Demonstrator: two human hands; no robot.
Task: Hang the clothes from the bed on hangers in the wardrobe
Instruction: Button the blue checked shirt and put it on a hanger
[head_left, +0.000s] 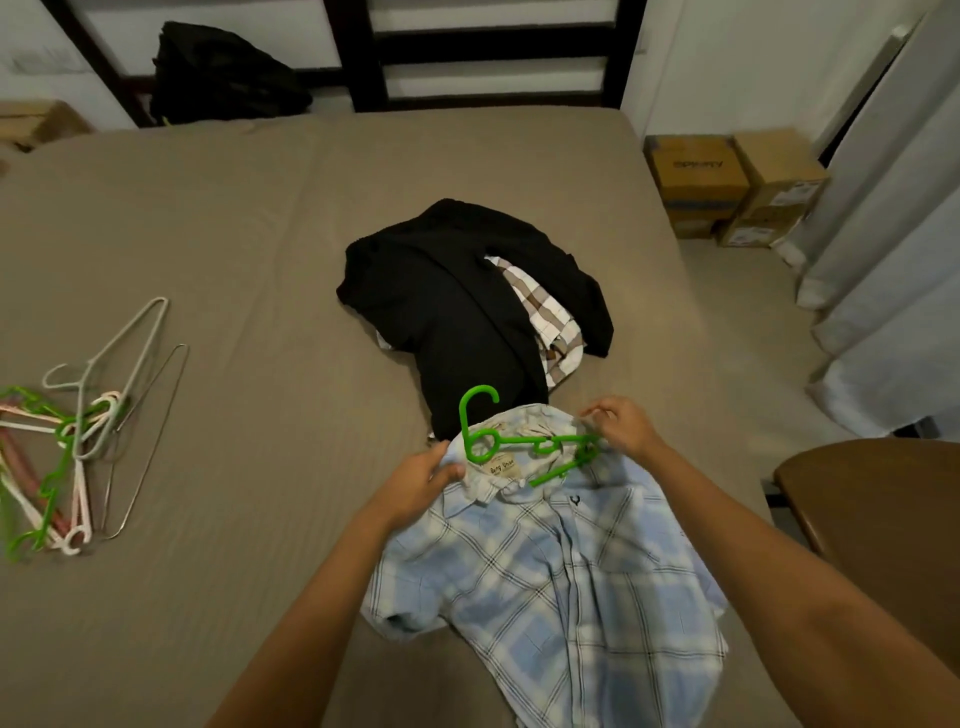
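A light blue plaid shirt (561, 566) lies spread on the near part of the bed (234, 234), collar away from me. A green plastic hanger (485, 431) sits partly inside the collar, its hook sticking out toward the pile behind. My left hand (421, 480) grips the shirt's left collar and shoulder. My right hand (621, 426) pinches the shirt's right shoulder fabric at the hanger's end. Behind the shirt lies a pile with a black garment (457, 312) over a brown checked shirt (550, 317).
A heap of spare hangers (78, 436), green, pink, white and wire, lies on the bed at the left. A black bag (223, 73) sits by the dark headboard. Cardboard boxes (727, 182) stand on the floor at the right, with a wooden table edge (872, 493) near my right arm.
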